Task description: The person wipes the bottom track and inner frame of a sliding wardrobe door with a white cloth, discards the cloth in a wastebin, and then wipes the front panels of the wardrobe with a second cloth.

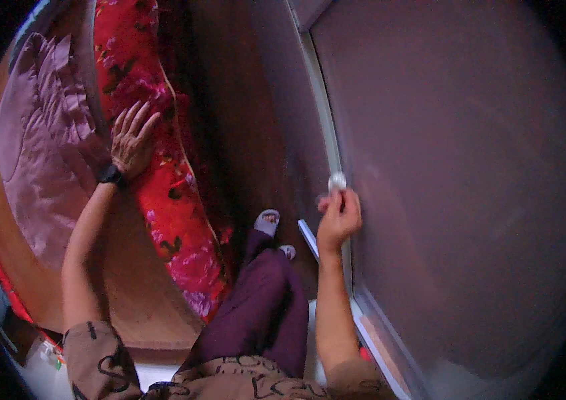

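My left hand (pixel 134 142) lies with spread fingers on a red flowered cloth (pixel 163 185) that runs lengthwise over a brown surface. A dark band is around my left wrist. Beside that hand lies a crumpled pink garment (pixel 45 145). On the other side, my right hand (pixel 340 215) is raised with its fingers closed on a small whitish object (pixel 337 181), blurred, in front of the pale edge strip (pixel 330 135) of a large grey-brown panel. What the small object is, I cannot tell.
The large flat panel (pixel 453 165) fills the right side. The brown surface (pixel 148 300) spreads at the left. Below are my legs in purple trousers (pixel 263 295) and feet in light sandals (pixel 267 222) on a dark floor. A narrow pale bar (pixel 308 237) stands near my right wrist.
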Demonstrator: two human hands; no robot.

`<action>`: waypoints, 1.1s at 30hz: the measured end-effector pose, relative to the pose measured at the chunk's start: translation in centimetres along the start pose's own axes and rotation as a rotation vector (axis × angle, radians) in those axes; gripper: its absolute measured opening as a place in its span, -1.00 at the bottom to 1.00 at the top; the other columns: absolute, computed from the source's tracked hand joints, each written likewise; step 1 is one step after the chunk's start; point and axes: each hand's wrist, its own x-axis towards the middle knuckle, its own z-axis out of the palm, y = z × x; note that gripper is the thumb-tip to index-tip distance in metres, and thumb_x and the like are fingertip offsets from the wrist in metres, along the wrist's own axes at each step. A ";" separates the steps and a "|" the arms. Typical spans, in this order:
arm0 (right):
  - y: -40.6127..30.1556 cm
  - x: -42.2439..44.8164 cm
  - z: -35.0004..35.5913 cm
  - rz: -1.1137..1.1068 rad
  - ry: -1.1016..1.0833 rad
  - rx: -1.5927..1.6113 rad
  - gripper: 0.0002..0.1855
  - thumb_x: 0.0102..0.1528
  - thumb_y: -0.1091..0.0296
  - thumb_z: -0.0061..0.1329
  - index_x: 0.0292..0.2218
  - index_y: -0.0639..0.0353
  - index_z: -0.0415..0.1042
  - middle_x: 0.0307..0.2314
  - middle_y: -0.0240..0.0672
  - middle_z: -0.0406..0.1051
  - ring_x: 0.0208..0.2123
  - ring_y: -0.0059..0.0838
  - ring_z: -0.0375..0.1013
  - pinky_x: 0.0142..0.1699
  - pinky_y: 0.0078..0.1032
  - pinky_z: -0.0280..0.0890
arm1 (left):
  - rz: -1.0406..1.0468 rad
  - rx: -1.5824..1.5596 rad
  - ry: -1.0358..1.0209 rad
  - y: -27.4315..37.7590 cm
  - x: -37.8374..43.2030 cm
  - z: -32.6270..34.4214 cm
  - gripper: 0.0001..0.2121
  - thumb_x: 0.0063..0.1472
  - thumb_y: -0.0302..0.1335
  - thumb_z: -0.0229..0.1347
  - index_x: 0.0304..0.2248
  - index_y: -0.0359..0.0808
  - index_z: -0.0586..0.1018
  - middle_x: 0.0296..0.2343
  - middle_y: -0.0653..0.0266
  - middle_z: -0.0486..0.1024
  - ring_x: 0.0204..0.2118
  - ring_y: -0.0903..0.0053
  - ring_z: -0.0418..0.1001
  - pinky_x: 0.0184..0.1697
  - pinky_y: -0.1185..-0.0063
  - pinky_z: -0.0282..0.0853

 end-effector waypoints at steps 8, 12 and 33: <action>8.1 -10.9 -9.2 0.231 0.056 -0.052 -0.95 -0.02 0.60 -0.14 -0.50 0.40 0.31 -0.61 -0.35 0.24 -0.70 -0.64 0.24 -0.62 -0.66 0.13 | 0.110 0.100 0.034 -0.4 1.2 0.7 -0.57 -0.03 -0.58 -0.14 -0.09 -0.23 0.37 -0.03 0.11 0.21 0.06 0.20 0.11 0.11 0.31 -0.03; 12.0 -14.7 -12.7 -0.008 0.004 -0.331 -0.93 -0.04 0.57 -0.12 -0.45 0.39 0.35 -0.57 -0.30 0.31 -0.73 -0.63 0.27 -0.63 -0.66 0.15 | 0.094 0.167 0.002 -0.5 0.0 0.1 -0.62 0.05 -0.55 -0.20 -0.09 -0.26 0.37 -0.03 0.10 0.21 0.07 0.20 0.10 0.11 0.32 -0.03; 14.0 -17.9 -15.9 -0.053 -0.289 -0.557 -0.81 0.09 0.36 -0.18 -0.53 0.18 0.38 -0.67 -0.38 0.38 -0.58 -0.48 0.34 -0.42 -0.44 0.30 | 0.088 0.184 -0.028 0.1 1.0 0.5 -0.67 0.09 -0.46 -0.17 -0.14 -0.30 0.39 -0.07 0.04 0.25 0.03 0.15 0.16 0.07 0.26 0.01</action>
